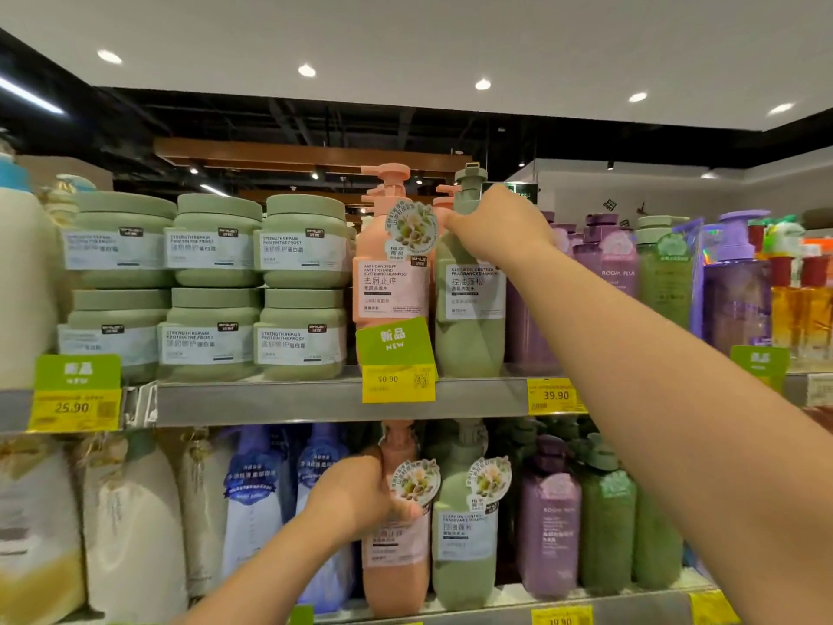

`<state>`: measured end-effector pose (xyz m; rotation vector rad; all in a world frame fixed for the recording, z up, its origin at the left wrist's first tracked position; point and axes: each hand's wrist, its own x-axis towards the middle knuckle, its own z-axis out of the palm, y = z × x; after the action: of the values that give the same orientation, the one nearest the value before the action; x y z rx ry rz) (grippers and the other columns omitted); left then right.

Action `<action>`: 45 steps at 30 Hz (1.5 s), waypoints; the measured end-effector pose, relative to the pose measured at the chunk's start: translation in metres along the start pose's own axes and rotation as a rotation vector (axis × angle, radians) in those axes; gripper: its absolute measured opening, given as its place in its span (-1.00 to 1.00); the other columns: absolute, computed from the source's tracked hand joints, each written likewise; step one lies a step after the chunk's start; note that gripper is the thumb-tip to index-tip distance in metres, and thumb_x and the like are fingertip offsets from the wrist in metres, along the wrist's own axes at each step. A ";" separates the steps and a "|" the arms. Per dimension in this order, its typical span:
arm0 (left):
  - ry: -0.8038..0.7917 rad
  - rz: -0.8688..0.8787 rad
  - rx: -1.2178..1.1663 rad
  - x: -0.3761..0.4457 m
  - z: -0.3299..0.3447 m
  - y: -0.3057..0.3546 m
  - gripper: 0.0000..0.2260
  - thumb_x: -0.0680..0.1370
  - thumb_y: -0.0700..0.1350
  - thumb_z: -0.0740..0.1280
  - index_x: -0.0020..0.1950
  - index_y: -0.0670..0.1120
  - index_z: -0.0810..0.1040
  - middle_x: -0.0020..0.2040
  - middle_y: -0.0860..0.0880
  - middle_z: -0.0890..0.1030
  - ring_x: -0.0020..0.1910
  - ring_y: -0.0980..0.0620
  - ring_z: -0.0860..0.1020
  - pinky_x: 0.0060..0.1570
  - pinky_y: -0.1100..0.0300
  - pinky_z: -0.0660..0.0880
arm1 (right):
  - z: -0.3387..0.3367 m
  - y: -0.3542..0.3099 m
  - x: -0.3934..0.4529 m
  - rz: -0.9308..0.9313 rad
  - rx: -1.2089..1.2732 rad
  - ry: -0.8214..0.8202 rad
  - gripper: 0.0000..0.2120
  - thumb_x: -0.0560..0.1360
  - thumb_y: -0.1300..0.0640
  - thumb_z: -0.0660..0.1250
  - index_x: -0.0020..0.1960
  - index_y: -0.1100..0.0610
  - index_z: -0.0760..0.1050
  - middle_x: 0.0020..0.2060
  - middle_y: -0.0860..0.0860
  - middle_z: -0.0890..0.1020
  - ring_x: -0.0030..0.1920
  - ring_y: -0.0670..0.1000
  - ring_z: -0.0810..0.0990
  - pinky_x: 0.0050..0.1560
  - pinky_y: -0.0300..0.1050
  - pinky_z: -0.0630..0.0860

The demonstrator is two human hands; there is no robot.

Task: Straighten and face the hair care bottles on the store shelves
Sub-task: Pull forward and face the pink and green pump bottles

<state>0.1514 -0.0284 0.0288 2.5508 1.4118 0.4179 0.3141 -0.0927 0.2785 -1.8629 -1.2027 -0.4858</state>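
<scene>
— Two shelves at once, then? What am I looking at?

— Both of my arms are up. My right hand [496, 227] is curled round the shoulder of the green bottle [469, 309] on the upper shelf [270, 401], just under its pump. That bottle stands at the front edge, beside the pink bottle [390, 281], label towards me.

— And the left?

— My left hand [356, 493] grips the lower pink bottle [394, 557] near its neck, one shelf down, with a second green bottle just to its right.

— Which step is this?

— Facing, I judge. The upper green bottle looks slightly tilted, so next I'd set it upright and square its label with the pink one beside it.

— Anything to watch?

— The paper tags hanging on the necks; a rough twist could snag them. The purple bottles [613, 263] further right look unsorted too.
</scene>
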 end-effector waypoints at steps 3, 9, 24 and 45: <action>-0.001 0.014 0.036 0.004 0.001 -0.001 -0.43 0.34 0.36 0.44 0.05 -0.09 0.49 0.11 -0.07 0.61 0.10 -0.08 0.57 -0.03 0.13 0.47 | 0.001 -0.002 0.003 -0.031 -0.025 0.000 -0.55 0.48 -0.30 0.35 -0.06 0.11 0.45 -0.12 0.08 0.61 -0.09 0.16 0.63 -0.21 -0.02 0.49; 0.039 0.033 0.045 0.006 0.008 -0.006 -0.39 0.32 0.36 0.44 0.12 -0.08 0.53 0.11 -0.07 0.63 0.10 -0.08 0.59 0.03 0.10 0.52 | -0.019 -0.001 -0.011 -0.031 0.032 0.037 -0.62 0.43 -0.18 0.42 -0.22 0.10 0.41 -0.31 -0.02 0.53 -0.28 0.05 0.53 -0.30 -0.09 0.41; 0.198 0.181 -0.089 -0.041 0.019 -0.013 -0.45 0.25 0.32 0.48 0.11 0.11 0.43 -0.01 0.13 0.43 0.01 0.07 0.52 -0.06 0.18 0.44 | -0.058 0.021 -0.087 -0.252 0.171 0.118 -0.71 0.44 -0.19 0.46 -0.18 -0.02 0.47 -0.29 -0.15 0.54 -0.20 -0.02 0.52 -0.27 -0.16 0.40; 0.413 0.612 -0.576 -0.122 -0.203 0.078 -0.54 0.13 -0.02 0.59 0.00 0.04 0.62 -0.11 0.17 0.71 -0.20 0.15 0.70 -0.27 0.23 0.64 | -0.091 0.086 -0.115 -0.028 0.671 -0.073 -0.83 0.36 0.08 0.58 -0.21 0.16 0.65 -0.31 0.05 0.73 -0.31 0.00 0.70 -0.27 -0.12 0.58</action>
<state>0.0829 -0.1664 0.2253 2.4015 0.4261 1.2899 0.3473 -0.2458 0.2120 -1.2940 -1.2456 -0.0095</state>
